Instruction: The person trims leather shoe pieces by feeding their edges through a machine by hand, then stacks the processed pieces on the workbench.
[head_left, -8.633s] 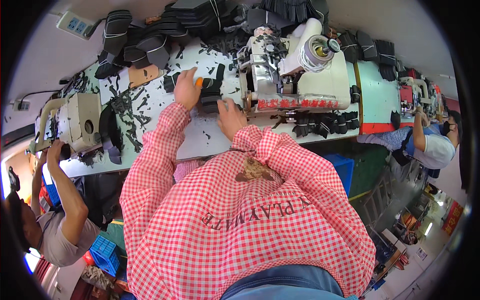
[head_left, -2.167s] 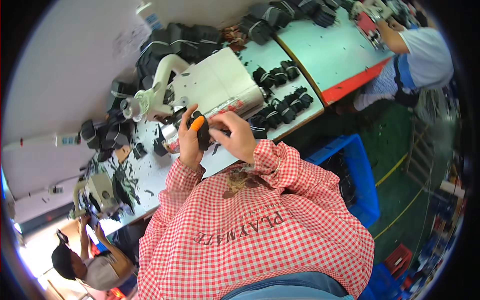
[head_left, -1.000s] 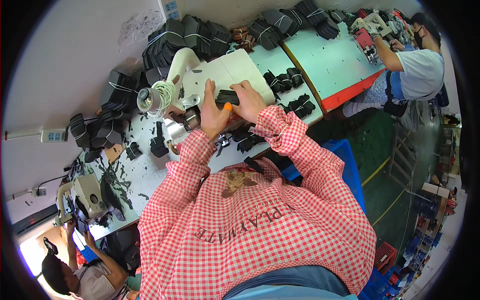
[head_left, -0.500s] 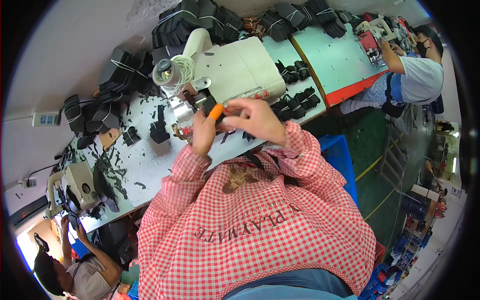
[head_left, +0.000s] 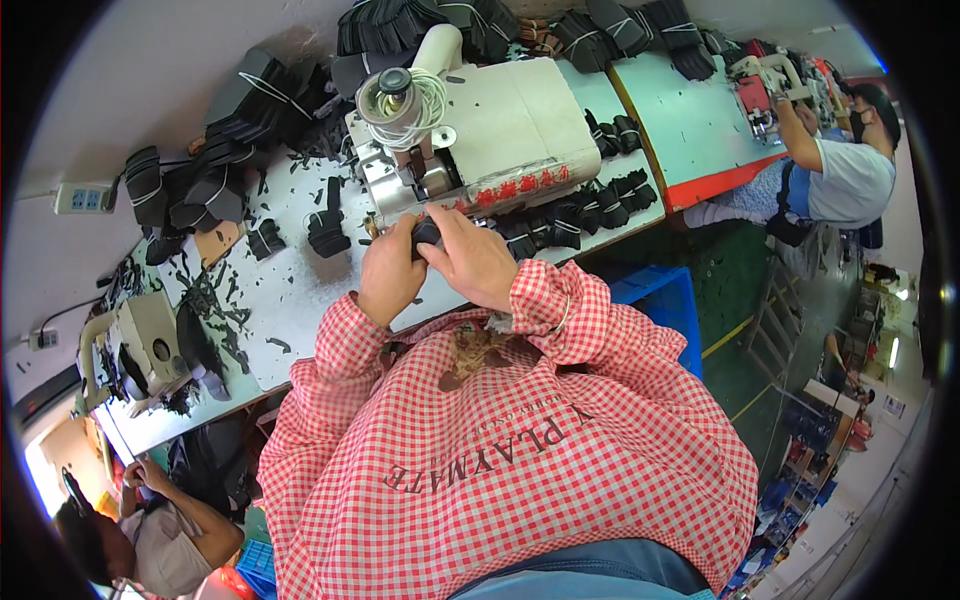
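Close in front of the machine, my left hand and my right hand meet around a small black piece. The fingers of both hands are closed on it, and they cover much of its shape. Just beyond my fingertips is the metal working head of a cream-coloured bench machine, which looks like a leather-working or sewing machine. A clear cup wound with pale cord sits above that head. Black rolled bundles lie along the machine's near side, right of my hands.
Tied stacks of black pieces line the wall. Black scraps litter the white table. A blue crate stands by the table edge at my right. Co-workers sit at machines, one far right, one lower left.
Both hands have come away from the machine's head toward me and closed together on the black piece. An orange covering on a left-hand finger no longer shows. My view has shifted slightly.
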